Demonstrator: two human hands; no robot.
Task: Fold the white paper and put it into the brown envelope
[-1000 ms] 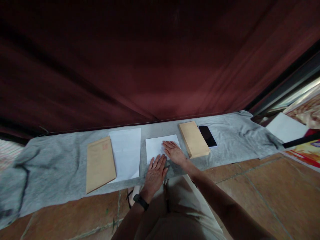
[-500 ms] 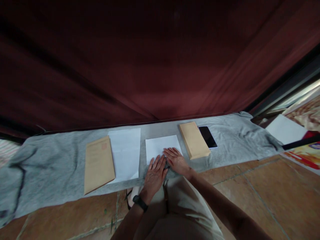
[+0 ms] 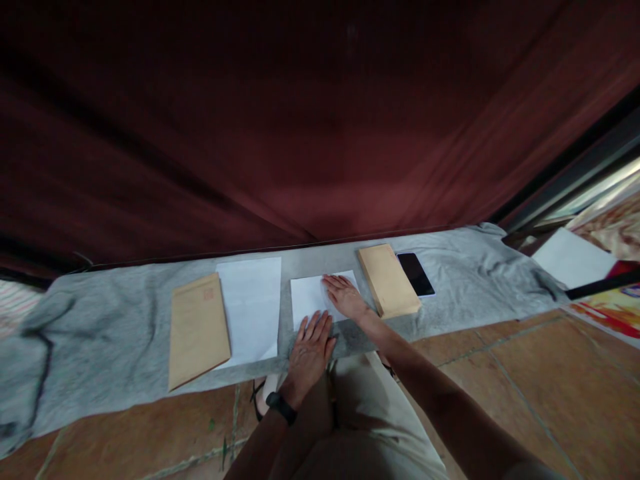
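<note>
A white sheet of paper [image 3: 306, 293], seemingly folded, lies on the grey cloth in front of me. My left hand [image 3: 311, 347] rests flat with its fingertips on the sheet's near edge; a dark band circles that wrist. Across the right half of the sheet lies my right hand [image 3: 345, 297], palm down with the fingers stretched out. Left of it are larger white sheets [image 3: 253, 307], partly under a brown envelope [image 3: 197, 330]. A stack of brown envelopes [image 3: 389, 280] sits close to the right of the folded sheet.
A dark-screened phone [image 3: 416, 275] touches the envelope stack's right side. Grey cloth [image 3: 110, 333] covers the long narrow surface. Behind it hangs a dark red curtain [image 3: 320, 147]. At far right are a white sheet [image 3: 573, 257] and a colourful printed box [image 3: 613, 310]. Below is a tiled floor [image 3: 505, 373].
My right hand has slid forward, away from me, over the folded sheet, from its near edge towards its far edge. My left hand has stayed in place.
</note>
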